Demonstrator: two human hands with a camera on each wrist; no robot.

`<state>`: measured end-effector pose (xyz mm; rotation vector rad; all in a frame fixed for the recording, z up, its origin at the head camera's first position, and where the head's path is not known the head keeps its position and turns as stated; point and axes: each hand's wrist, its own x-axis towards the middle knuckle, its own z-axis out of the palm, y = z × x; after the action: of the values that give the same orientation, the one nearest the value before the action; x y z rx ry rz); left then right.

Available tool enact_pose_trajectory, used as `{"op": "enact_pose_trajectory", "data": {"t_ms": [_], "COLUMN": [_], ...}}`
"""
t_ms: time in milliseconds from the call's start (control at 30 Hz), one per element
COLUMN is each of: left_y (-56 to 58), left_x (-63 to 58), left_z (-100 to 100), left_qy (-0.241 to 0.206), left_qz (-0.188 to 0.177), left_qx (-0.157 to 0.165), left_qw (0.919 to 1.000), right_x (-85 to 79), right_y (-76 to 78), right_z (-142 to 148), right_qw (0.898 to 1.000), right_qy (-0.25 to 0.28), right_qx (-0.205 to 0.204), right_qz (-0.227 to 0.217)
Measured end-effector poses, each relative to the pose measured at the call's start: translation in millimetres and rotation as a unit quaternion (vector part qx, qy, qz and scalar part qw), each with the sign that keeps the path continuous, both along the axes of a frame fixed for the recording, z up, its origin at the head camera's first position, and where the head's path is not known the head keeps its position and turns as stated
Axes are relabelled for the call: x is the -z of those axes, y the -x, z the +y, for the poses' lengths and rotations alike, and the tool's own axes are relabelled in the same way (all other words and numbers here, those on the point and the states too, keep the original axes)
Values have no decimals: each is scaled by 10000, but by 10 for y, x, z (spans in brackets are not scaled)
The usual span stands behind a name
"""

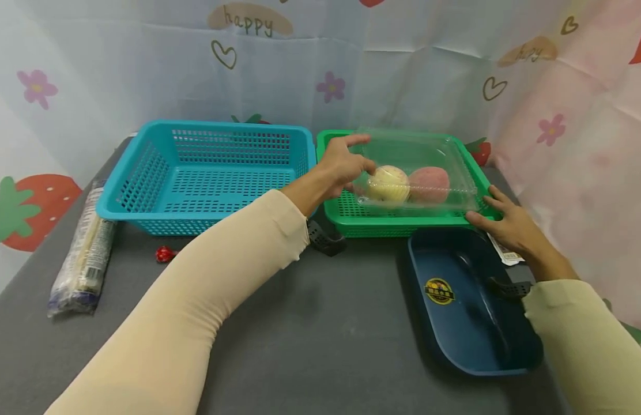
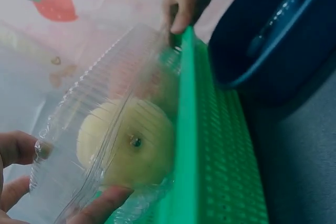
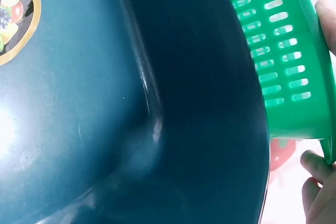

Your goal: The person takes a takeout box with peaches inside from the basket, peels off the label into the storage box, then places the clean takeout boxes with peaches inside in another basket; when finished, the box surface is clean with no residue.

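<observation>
In the head view, my left hand (image 1: 342, 167) grips the left end of a clear plastic clamshell box (image 1: 403, 151), its thumb and fingers around the edge in the left wrist view. Inside the box show a pale yellow round fruit (image 1: 388, 184) and a pinkish-red one (image 1: 429, 185); their exact kind is unclear. The box sits in the green basket (image 1: 372, 229), and whether it touches the bottom cannot be told. My right hand (image 1: 515, 225) holds that basket's right front corner, with fingers (image 3: 316, 166) at the rim in the right wrist view.
A blue basket (image 1: 227, 216) stands to the left. In front of the green basket lies a dark blue tub (image 1: 468, 311) with a round sticker. A long plastic-wrapped packet (image 1: 84, 259) and a small red-wrapped item (image 1: 165, 254) lie on the left. A printed curtain (image 1: 403, 69) hangs behind.
</observation>
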<state>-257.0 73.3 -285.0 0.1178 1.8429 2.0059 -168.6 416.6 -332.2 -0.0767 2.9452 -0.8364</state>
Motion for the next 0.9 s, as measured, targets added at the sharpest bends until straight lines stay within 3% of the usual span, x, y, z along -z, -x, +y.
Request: {"op": "enact_pose_trajectory", "data": {"t_ms": [367, 667, 900], "left_y": [85, 80, 106], "left_x": [242, 385, 402], "left_z": [31, 126, 165], "left_qy": [178, 758, 1042], "left_qz": [-103, -198, -256], "left_qx": [-187, 17, 265], "left_qw": [9996, 9969, 9939], "right_x": [-37, -16, -17], "right_y": [52, 20, 0], "right_z": [-26, -30, -16], "right_qw": [9999, 9999, 9999], "right_qy": [38, 14, -5], "right_qx": [-79, -77, -45], "right_qz": [-63, -144, -123]}}
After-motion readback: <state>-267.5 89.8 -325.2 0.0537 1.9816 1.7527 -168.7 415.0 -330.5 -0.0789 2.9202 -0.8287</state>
